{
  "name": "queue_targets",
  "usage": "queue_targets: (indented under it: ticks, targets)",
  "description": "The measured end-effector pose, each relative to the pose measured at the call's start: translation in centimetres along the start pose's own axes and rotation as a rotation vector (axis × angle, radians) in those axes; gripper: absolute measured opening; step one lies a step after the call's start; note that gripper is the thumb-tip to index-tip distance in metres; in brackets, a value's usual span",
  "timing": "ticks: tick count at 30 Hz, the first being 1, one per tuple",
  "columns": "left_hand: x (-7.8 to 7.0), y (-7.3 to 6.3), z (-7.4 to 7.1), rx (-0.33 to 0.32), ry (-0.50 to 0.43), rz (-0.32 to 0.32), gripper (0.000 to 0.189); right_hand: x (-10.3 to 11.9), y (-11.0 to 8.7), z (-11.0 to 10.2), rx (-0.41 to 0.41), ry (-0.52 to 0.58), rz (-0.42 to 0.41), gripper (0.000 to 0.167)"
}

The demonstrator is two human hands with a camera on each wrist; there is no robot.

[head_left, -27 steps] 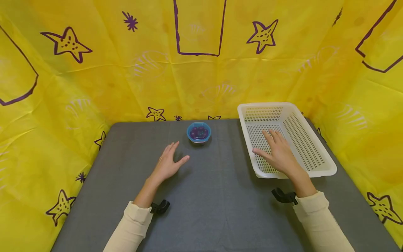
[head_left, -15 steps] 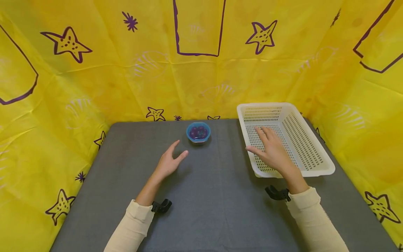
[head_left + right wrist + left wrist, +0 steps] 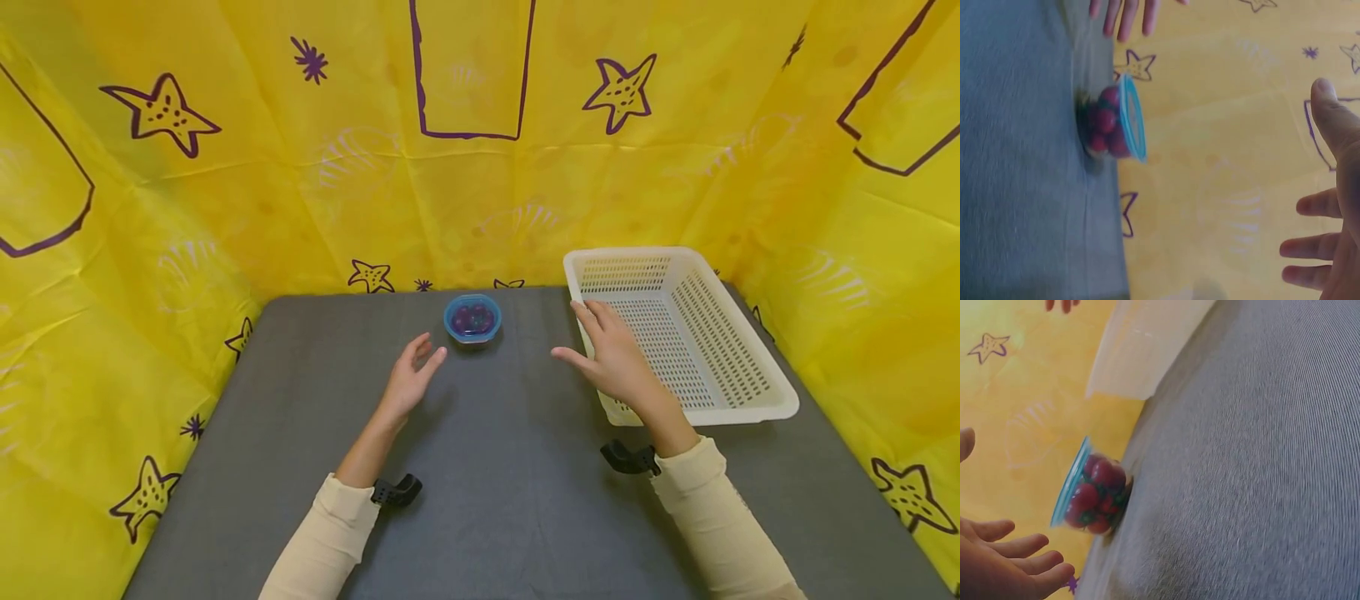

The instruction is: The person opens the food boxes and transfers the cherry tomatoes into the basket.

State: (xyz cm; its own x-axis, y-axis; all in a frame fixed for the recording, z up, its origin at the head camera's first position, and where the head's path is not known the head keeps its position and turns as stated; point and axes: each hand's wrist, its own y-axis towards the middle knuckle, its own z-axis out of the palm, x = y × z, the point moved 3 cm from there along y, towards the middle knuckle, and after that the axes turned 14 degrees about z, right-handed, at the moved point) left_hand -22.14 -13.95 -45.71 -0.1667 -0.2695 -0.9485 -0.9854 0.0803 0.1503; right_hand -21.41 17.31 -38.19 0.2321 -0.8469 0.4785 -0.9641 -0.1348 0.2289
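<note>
A small clear tub (image 3: 472, 320) with a blue lid stands near the far edge of the table, dark red round things with bits of green showing inside it. Just short of it on the left is my left hand (image 3: 407, 379), fingers loosely spread and holding nothing. My right hand (image 3: 617, 354) hovers over the left rim of a white plastic basket (image 3: 750, 414), thumb pointing toward the tub. In the left wrist view the tub (image 3: 1099, 494) sits beyond the left fingertips, apart from them. The right wrist view likewise shows a gap between the tub (image 3: 1110, 122) and the right hand.
The perforated basket takes up the right side of the grey cloth-covered table (image 3: 480, 500). A yellow curtain (image 3: 450, 192) with purple starfish drawings surrounds the table at the back and sides. Each wrist wears a black mount (image 3: 397, 492).
My right hand has moved left from over the middle of the basket to its left rim. The left hand has shifted slightly right, nearer the tub. Tub and basket stay in place.
</note>
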Motion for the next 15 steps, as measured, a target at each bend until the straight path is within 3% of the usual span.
queue_targets:
  ticks: [15]
  targets:
    - [0.9,1.2,2.1,-0.082,-0.359,-0.148,0.067,3.7,1.1,3.5,0.075,0.048,-0.003,0.080]
